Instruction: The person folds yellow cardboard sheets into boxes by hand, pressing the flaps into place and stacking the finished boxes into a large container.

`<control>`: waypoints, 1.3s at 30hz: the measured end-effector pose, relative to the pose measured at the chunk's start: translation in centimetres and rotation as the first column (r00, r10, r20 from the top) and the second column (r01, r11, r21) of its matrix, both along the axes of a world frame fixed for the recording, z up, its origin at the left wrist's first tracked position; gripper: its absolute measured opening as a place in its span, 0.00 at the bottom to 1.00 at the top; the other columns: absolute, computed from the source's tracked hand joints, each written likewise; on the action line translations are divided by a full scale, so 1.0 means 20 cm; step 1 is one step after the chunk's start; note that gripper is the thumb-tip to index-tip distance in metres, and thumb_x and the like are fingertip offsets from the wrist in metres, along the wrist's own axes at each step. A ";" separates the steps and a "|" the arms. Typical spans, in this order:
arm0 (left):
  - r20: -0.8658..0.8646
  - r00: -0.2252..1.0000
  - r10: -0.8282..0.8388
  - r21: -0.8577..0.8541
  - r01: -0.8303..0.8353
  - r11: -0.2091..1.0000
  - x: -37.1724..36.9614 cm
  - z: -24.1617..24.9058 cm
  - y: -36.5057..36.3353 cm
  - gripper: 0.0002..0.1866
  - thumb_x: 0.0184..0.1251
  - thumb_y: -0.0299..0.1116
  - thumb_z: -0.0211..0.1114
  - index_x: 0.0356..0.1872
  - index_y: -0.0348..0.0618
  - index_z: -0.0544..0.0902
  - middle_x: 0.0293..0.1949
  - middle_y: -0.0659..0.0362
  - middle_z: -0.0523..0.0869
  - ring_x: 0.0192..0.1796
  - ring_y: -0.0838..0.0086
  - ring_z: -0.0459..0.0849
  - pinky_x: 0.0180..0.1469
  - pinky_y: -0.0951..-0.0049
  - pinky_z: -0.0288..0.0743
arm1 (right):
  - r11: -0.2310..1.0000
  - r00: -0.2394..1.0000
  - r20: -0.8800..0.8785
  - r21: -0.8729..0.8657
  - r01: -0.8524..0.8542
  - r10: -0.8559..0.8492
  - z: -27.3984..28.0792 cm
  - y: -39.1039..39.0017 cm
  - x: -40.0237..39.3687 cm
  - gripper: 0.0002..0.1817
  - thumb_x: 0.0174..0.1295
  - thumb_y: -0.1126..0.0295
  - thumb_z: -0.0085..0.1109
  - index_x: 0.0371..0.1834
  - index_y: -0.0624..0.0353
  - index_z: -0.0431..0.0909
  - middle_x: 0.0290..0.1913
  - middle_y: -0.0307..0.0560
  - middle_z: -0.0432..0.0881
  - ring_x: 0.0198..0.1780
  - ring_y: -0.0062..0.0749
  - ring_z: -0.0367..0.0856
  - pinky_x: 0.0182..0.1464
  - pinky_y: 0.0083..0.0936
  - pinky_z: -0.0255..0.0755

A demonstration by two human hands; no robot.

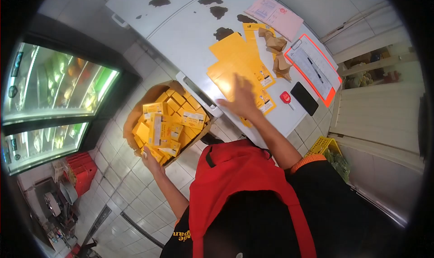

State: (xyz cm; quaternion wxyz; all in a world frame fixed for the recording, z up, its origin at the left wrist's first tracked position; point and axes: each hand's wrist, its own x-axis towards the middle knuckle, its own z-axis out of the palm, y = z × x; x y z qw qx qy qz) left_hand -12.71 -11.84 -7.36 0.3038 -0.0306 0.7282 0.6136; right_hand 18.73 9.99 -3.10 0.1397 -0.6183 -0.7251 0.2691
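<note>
My left hand is at the near edge of a cardboard box on the floor, its fingers closed around the end of a small yellow box. The cardboard box is heaped with many more yellow boxes of the same printed kind. Over the white chest-like surface, my right hand is spread open, slightly blurred, with nothing in it. Beneath and beyond it lie flat yellow cardboard sheets, some with printed labels. Its fingertips overlap the sheets in this view.
On the white top lie torn brown paper, pink papers, an orange-edged clipboard with a pen, a black phone and a red-tagged key. A lit display fridge, red crates and a yellow crate stand around.
</note>
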 end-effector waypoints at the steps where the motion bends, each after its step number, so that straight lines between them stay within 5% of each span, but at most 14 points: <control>1: 0.003 1.000 0.008 0.050 -0.009 0.999 -0.07 -0.08 -0.04 0.29 0.66 0.45 0.64 0.60 0.34 0.67 0.55 0.50 0.76 0.53 0.64 0.79 0.53 0.63 0.76 | 0.991 0.957 0.272 -0.052 0.121 -0.102 0.06 0.01 0.08 0.60 0.44 0.47 0.73 0.73 0.63 0.44 0.70 0.68 0.53 0.70 0.60 0.52 0.66 0.59 0.51; 7: -0.127 0.988 -0.088 -0.151 0.068 0.986 0.07 -0.03 0.08 0.34 0.65 0.39 0.65 0.65 0.31 0.62 0.57 0.49 0.75 0.57 0.66 0.74 0.58 0.68 0.69 | 0.901 0.901 0.379 -0.283 0.330 -0.211 0.00 0.02 0.30 0.60 0.39 0.50 0.77 0.71 0.62 0.48 0.66 0.68 0.59 0.69 0.59 0.56 0.59 0.60 0.57; 12: -0.118 0.858 -0.500 -0.020 0.502 0.865 0.44 0.08 0.40 0.26 0.64 0.31 0.64 0.61 0.36 0.69 0.56 0.52 0.76 0.55 0.68 0.76 0.56 0.72 0.69 | 0.926 0.935 0.146 -0.154 0.344 -0.323 -0.05 0.04 0.41 0.28 0.53 0.66 0.67 0.53 0.64 0.64 0.45 0.65 0.78 0.48 0.56 0.79 0.49 0.47 0.71; 18: -0.184 0.408 -0.894 0.212 0.905 0.369 0.84 0.30 0.71 0.29 0.69 0.42 0.60 0.65 0.39 0.65 0.60 0.51 0.73 0.61 0.67 0.73 0.58 0.67 0.73 | 0.934 0.938 0.049 0.123 0.334 -0.342 0.35 -0.04 0.35 0.14 0.57 0.74 0.58 0.46 0.63 0.71 0.39 0.59 0.82 0.43 0.55 0.81 0.43 0.42 0.74; 19: -0.184 0.407 -0.895 0.212 0.905 0.369 0.89 0.39 0.75 0.29 0.69 0.42 0.60 0.65 0.39 0.65 0.60 0.51 0.73 0.61 0.67 0.73 0.58 0.67 0.73 | 0.934 0.938 0.049 0.123 0.335 -0.343 0.41 -0.08 0.31 0.14 0.57 0.74 0.58 0.46 0.63 0.71 0.39 0.59 0.82 0.43 0.55 0.81 0.43 0.42 0.74; 21: 0.267 0.360 -0.894 0.734 0.525 0.431 0.95 0.55 0.80 0.33 0.67 0.49 0.60 0.66 0.40 0.65 0.60 0.50 0.73 0.61 0.61 0.74 0.61 0.65 0.71 | 0.948 0.978 -0.094 0.245 0.203 -0.185 0.51 -0.17 0.25 0.11 0.52 0.78 0.56 0.40 0.60 0.75 0.45 0.53 0.83 0.49 0.51 0.81 0.53 0.44 0.71; 24: 0.362 0.403 -0.840 0.796 0.336 0.504 0.87 0.41 0.82 0.37 0.66 0.57 0.56 0.68 0.41 0.63 0.63 0.48 0.70 0.63 0.58 0.72 0.63 0.60 0.70 | 0.799 0.959 -0.032 0.561 -0.216 0.282 0.60 -0.24 0.25 0.10 0.44 0.80 0.55 0.29 0.53 0.80 0.52 0.43 0.83 0.62 0.50 0.73 0.67 0.51 0.56; 28: 0.566 0.170 -0.807 0.816 0.028 0.578 0.74 0.69 0.77 0.35 0.68 0.54 0.54 0.68 0.41 0.62 0.64 0.48 0.71 0.64 0.58 0.72 0.63 0.58 0.69 | 0.804 0.913 -0.126 0.532 -0.267 0.387 0.69 -0.22 0.27 0.10 0.41 0.79 0.56 0.18 0.46 0.82 0.67 0.37 0.70 0.74 0.56 0.48 0.72 0.56 0.35; 31: 0.319 0.433 -0.843 0.805 0.346 0.482 0.62 0.62 0.75 0.30 0.66 0.42 0.60 0.65 0.40 0.64 0.59 0.47 0.75 0.60 0.61 0.76 0.60 0.59 0.72 | 0.837 0.870 -0.314 0.516 -0.180 0.381 0.64 -0.16 0.28 0.15 0.34 0.82 0.56 0.20 0.44 0.85 0.71 0.48 0.62 0.75 0.58 0.42 0.74 0.51 0.32; 32: 0.189 0.488 -0.852 0.786 0.445 0.429 0.58 0.61 0.78 0.28 0.63 0.34 0.61 0.64 0.41 0.65 0.55 0.48 0.78 0.56 0.63 0.79 0.56 0.63 0.75 | 0.807 0.912 -0.225 0.568 -0.164 0.343 0.64 -0.15 0.28 0.22 0.47 0.81 0.55 0.44 0.46 0.85 0.73 0.53 0.58 0.74 0.53 0.51 0.72 0.45 0.46; 33: 0.054 0.524 -0.850 0.748 0.543 0.382 0.56 0.60 0.80 0.28 0.61 0.27 0.62 0.62 0.41 0.65 0.50 0.49 0.81 0.51 0.65 0.82 0.52 0.66 0.78 | 0.807 0.908 -0.226 0.566 -0.172 0.352 0.63 -0.15 0.24 0.22 0.47 0.81 0.55 0.44 0.46 0.85 0.73 0.53 0.58 0.74 0.53 0.51 0.72 0.45 0.46; 35: 0.037 0.593 -0.805 0.745 0.520 0.417 0.55 0.60 0.82 0.29 0.59 0.21 0.62 0.62 0.41 0.64 0.46 0.51 0.83 0.47 0.68 0.84 0.48 0.69 0.79 | 0.974 0.365 -0.909 -0.146 0.171 -0.200 0.63 -0.14 0.14 0.29 0.63 0.76 0.50 0.70 0.56 0.60 0.70 0.55 0.59 0.69 0.42 0.62 0.64 0.31 0.63; 36: 0.018 0.648 -0.762 0.743 0.501 0.443 0.55 0.61 0.82 0.31 0.57 0.16 0.62 0.62 0.41 0.63 0.42 0.53 0.84 0.42 0.70 0.85 0.44 0.73 0.80 | 0.948 0.310 -0.897 -0.310 0.071 -0.316 0.67 -0.12 0.14 0.36 0.71 0.69 0.45 0.75 0.62 0.35 0.65 0.55 0.66 0.62 0.32 0.71 0.54 0.18 0.70; 39: -0.124 0.700 -0.704 0.593 0.621 0.513 0.59 0.63 0.81 0.31 0.58 0.15 0.60 0.64 0.40 0.61 0.39 0.56 0.84 0.39 0.74 0.85 0.41 0.77 0.80 | 0.949 0.383 -0.903 -0.273 -0.156 -0.197 0.68 -0.11 0.11 0.30 0.69 0.71 0.47 0.72 0.64 0.49 0.59 0.52 0.73 0.57 0.28 0.75 0.53 0.18 0.70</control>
